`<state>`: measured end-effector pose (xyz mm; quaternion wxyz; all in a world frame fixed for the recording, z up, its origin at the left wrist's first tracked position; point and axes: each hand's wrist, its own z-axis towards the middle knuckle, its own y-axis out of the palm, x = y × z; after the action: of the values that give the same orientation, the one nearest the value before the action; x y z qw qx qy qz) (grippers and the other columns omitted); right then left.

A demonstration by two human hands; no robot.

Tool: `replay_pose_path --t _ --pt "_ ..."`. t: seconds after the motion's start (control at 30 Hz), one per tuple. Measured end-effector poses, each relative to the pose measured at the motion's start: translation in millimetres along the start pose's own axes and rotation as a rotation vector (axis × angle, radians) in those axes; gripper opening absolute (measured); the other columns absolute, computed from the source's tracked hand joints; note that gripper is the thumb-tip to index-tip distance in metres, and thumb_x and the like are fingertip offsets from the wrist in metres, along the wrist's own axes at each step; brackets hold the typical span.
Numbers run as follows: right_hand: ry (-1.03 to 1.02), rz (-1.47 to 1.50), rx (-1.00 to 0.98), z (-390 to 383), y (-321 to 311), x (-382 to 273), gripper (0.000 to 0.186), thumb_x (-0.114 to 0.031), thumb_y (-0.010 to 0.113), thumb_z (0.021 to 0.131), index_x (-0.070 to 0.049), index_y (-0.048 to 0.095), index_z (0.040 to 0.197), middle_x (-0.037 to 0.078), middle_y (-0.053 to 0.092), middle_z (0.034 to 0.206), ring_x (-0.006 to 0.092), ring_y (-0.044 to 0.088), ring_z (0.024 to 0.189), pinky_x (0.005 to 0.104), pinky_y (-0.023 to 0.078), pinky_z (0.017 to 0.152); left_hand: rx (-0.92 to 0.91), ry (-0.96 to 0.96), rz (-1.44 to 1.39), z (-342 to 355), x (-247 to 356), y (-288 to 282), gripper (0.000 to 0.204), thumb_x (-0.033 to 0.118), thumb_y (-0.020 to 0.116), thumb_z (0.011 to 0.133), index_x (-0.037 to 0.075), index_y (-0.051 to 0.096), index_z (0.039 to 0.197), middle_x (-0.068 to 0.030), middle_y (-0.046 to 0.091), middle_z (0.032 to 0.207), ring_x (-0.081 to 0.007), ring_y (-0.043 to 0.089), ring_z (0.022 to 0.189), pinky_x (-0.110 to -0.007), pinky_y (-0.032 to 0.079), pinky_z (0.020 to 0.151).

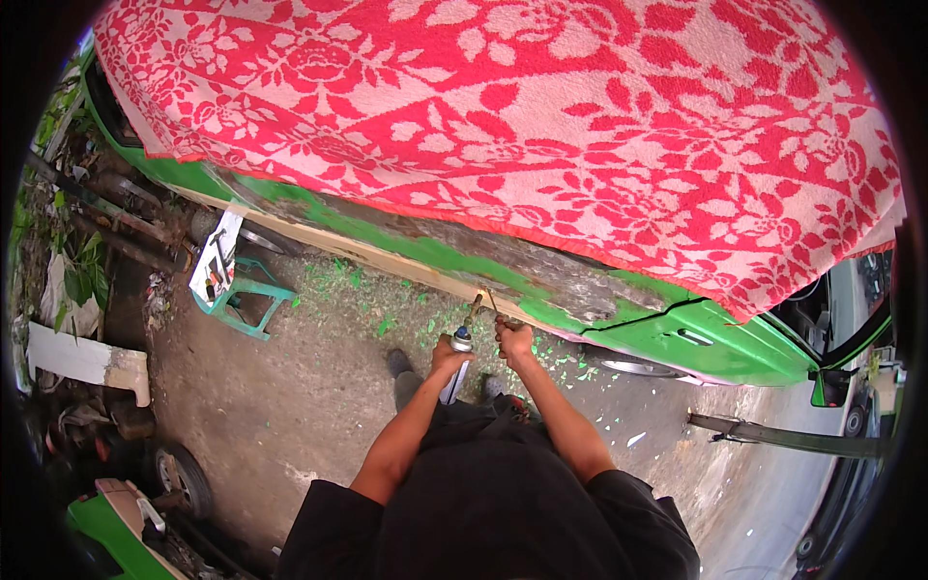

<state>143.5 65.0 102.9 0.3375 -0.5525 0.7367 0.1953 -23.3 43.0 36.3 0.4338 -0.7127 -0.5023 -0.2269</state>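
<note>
My left hand [449,358] is closed around a gas torch [462,340], whose pale canister hangs below the fist. The nozzle points at the lower edge of the green car body [445,256], and a small orange glow shows at its tip. Close to the right of it, my right hand [515,338] grips a thin dark rod [493,300]; its exact kind is too small to tell. The rod's far end reaches the same beige lower strip [387,258] of the car side. Above this strip, bare grey-brown patches [590,288] break the green paint.
A red and pink flowered blanket [503,126] covers the car's upper part. Left stands a teal stool [253,300] with tools on a white sheet [215,266]. Green paint flakes [387,324] litter the ground. A wheel [184,480] lies lower left; a long beam [783,435] lies right.
</note>
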Motion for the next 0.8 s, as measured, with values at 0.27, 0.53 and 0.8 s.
replay_pose_path --t 0.27,0.53,0.8 --pt "-0.004 0.040 -0.012 19 -4 0 0.011 -0.004 0.055 0.086 -0.007 0.064 0.093 0.000 0.051 0.066 0.0071 0.037 0.044 0.0248 0.026 0.036 -0.038 -0.009 -0.009 -11 9 7 0.058 0.013 0.087 0.054 0.002 0.052 0.099 -0.0126 0.066 0.092 -0.0226 0.065 0.085 -0.035 0.052 0.073" --pt "0.048 0.107 -0.062 10 0 0 0.021 -0.013 0.062 0.088 0.004 0.067 0.101 0.004 0.056 0.066 0.0103 0.042 0.044 0.0269 0.032 0.035 0.060 0.017 -0.074 -3 -11 -7 0.054 0.008 0.084 0.057 0.004 0.053 0.101 -0.0090 0.065 0.090 -0.0182 0.062 0.080 -0.034 0.051 0.069" --pt "0.027 0.077 -0.096 -2 -9 -4 0.006 -0.006 0.055 0.087 -0.007 0.061 0.088 0.001 0.049 0.065 0.0069 0.034 0.043 0.0237 0.023 0.036 0.209 0.002 -0.134 -21 7 -31 0.053 0.012 0.086 0.053 0.003 0.054 0.094 -0.0109 0.066 0.085 -0.0211 0.064 0.077 -0.035 0.051 0.070"
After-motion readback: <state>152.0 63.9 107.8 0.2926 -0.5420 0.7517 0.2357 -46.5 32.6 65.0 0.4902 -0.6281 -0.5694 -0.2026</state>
